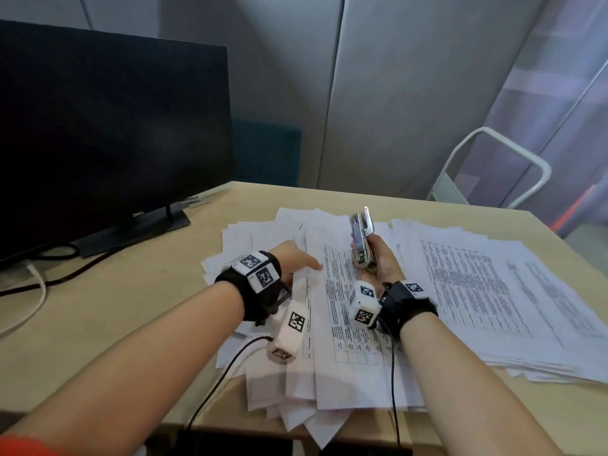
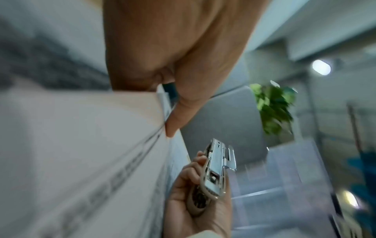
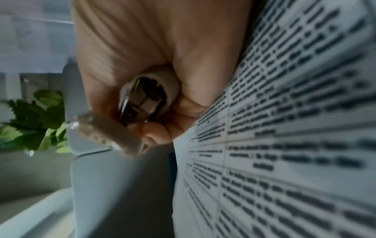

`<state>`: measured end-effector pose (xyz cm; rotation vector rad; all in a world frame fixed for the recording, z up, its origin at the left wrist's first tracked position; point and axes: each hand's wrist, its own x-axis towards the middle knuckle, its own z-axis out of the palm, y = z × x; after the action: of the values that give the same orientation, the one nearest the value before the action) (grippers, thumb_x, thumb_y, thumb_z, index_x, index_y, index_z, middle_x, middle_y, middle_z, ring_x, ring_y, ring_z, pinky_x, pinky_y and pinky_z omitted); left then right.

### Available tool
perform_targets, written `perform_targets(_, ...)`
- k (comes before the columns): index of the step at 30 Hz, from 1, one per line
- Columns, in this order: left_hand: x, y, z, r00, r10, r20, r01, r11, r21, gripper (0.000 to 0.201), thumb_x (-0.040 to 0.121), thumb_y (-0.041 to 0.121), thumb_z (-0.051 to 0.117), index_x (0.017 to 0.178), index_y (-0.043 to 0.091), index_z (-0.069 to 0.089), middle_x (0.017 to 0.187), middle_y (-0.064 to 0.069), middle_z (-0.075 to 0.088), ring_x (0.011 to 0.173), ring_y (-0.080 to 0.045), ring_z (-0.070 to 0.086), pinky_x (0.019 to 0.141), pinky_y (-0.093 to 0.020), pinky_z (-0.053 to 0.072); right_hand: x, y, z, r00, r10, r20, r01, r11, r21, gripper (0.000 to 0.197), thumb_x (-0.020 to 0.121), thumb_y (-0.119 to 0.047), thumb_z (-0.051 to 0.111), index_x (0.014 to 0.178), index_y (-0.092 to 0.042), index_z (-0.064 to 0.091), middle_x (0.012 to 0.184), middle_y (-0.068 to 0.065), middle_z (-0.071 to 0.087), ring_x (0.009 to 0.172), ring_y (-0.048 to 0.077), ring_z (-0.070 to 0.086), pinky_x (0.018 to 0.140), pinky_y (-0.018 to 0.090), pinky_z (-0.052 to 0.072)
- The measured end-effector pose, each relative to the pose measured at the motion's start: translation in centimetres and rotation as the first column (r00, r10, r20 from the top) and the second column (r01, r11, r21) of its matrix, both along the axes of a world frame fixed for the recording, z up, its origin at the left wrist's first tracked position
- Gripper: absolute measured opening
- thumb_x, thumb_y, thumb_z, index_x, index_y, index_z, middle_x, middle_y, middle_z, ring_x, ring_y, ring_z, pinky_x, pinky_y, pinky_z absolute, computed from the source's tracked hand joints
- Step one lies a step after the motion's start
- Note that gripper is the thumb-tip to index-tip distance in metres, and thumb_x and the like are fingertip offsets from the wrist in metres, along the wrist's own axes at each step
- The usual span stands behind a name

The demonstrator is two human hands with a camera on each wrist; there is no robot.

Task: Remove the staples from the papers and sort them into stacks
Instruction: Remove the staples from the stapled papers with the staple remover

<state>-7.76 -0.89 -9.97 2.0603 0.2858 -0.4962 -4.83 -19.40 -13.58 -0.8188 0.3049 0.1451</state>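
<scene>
Head view, left hand [image 1: 296, 258] flat, fingers pressing papers [image 1: 342, 311], right hand [image 1: 383, 261] upright, grip curled round stapler [image 1: 362, 238]

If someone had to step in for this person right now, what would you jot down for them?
Right hand grips the staple remover, raised above the papers.
Left hand rests on the middle sheets, a finger extended.
Papers lie in loose overlapping piles on the desk; a larger pile sits to the right.
No staple is visible, so progress is unclear.
Left: find remaining staples, pull them, tidy the stacks.
</scene>
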Motion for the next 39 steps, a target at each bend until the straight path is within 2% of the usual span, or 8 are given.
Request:
perform_targets(9, -1.0, 0.8, 0.8, 0.974, 0.213, 0.076, -0.132, 0.809, -0.572, 0.027, 0.085, -0.004, 0.066, 0.112, -0.002, 0.062, 0.106, -0.018, 0.069, 0.081, -0.024, 0.07, 0.061, -0.03, 0.059, 0.0, -8.1, 1.9, 0.962, 0.141, 0.236, 0.07, 0.703, -0.708, 0.061, 0.052, -0.07, 0.081, 0.08, -0.017, 0.072, 0.069, 0.008, 0.065, 0.056, 0.022, 0.055, 0.06, 0.032, 0.047)
perform_targets(15, 0.6, -1.1, 4.0, 0.983, 0.134, 0.124, 0.006, 0.658, -0.753, 0.016, 0.093, 0.004, 0.055, 0.106, 0.003, 0.064, 0.101, -0.013, 0.071, 0.087, -0.022, 0.07, 0.079, -0.038, 0.059, -0.6, -10.0, 3.1, 0.864, 0.484, 0.138, -0.312, 0.731, -0.607, 0.071, 0.06, -0.056, 0.084, 0.107, -0.011, 0.057, 0.089, 0.008, 0.062, 0.072, 0.016, 0.06, 0.062, 0.027, 0.049)
perform_targets(18, 1.4, -2.0, 3.8, 0.97, 0.176, 0.167, -0.027, 0.763, -0.646, 0.027, 0.092, 0.006, 0.059, 0.119, 0.0, 0.061, 0.113, -0.016, 0.068, 0.101, -0.028, 0.067, 0.092, -0.046, 0.053, -0.7, -9.5, 3.4, 0.913, 0.398, 0.088, -0.341, 0.864, -0.371, 0.02, 0.084, -0.03, 0.066, 0.094, -0.013, 0.063, 0.081, 0.003, 0.065, 0.071, 0.014, 0.062, 0.067, 0.027, 0.054)
perform_targets(23, 3.2, -0.9, 1.5, 0.958, 0.241, 0.157, -0.149, 0.882, -0.446, 0.04, 0.089, -0.013, 0.045, 0.126, 0.002, 0.046, 0.113, -0.019, 0.061, 0.102, -0.035, 0.061, 0.089, -0.054, 0.052, 0.0, -11.4, 2.5, 0.941, 0.329, 0.074, -0.321, 0.942, -0.101, 0.043, 0.087, -0.034, 0.067, 0.12, -0.007, 0.062, 0.098, 0.011, 0.067, 0.084, 0.021, 0.065, 0.083, 0.037, 0.058)
perform_targets(25, 2.9, -1.2, 1.1, 0.945, 0.267, 0.189, -0.159, 0.88, -0.448, 0.029, 0.092, -0.008, 0.05, 0.118, 0.003, 0.05, 0.105, -0.016, 0.064, 0.094, -0.033, 0.064, 0.077, -0.045, 0.056, 0.4, -11.8, 2.9, 0.91, 0.414, 0.028, -0.367, 0.835, -0.409, 0.059, 0.071, -0.045, 0.081, 0.118, -0.013, 0.063, 0.086, 0.009, 0.065, 0.069, 0.02, 0.062, 0.057, 0.033, 0.055)
perform_targets(30, 3.9, -3.2, 0.2, 0.932, 0.241, 0.27, -0.173, 0.952, -0.251, 0.014, 0.093, 0.019, 0.058, 0.098, 0.007, 0.061, 0.102, -0.016, 0.068, 0.095, -0.035, 0.065, 0.088, -0.044, 0.053, 0.6, -10.5, 3.5, 0.928, 0.37, -0.049, -0.198, 0.377, -0.905, 0.04, 0.07, -0.036, 0.086, 0.097, -0.01, 0.073, 0.085, 0.011, 0.073, 0.072, 0.023, 0.067, 0.068, 0.034, 0.056)
perform_targets(34, 4.9, -1.0, 0.2, 0.982, 0.132, 0.138, -0.175, 0.908, 0.381, 0.085, 0.088, 0.036, 0.066, 0.149, 0.004, 0.015, 0.147, -0.025, 0.029, 0.134, -0.04, 0.035, 0.108, -0.045, 0.034, 1.5, -13.3, 3.5, 0.982, 0.186, -0.016, -0.056, 0.21, -0.976, 0.022, 0.076, -0.022, 0.083, 0.079, -0.005, 0.069, 0.069, 0.009, 0.066, 0.053, 0.015, 0.061, 0.048, 0.02, 0.045)
perform_targets(39, 5.6, 2.3, -1.2, 0.985, 0.105, 0.134, -0.151, 0.902, 0.404, 0.084, 0.078, 0.035, 0.079, 0.138, 0.0, 0.031, 0.135, -0.02, 0.048, 0.121, -0.036, 0.05, 0.094, -0.04, 0.045, 1.7, -19.4, 4.1, 0.983, 0.047, -0.175, -0.17, -0.094, -0.981, 0.026, 0.072, -0.033, 0.085, 0.083, -0.016, 0.069, 0.075, 0.001, 0.066, 0.072, 0.018, 0.059, 0.058, 0.025, 0.038)
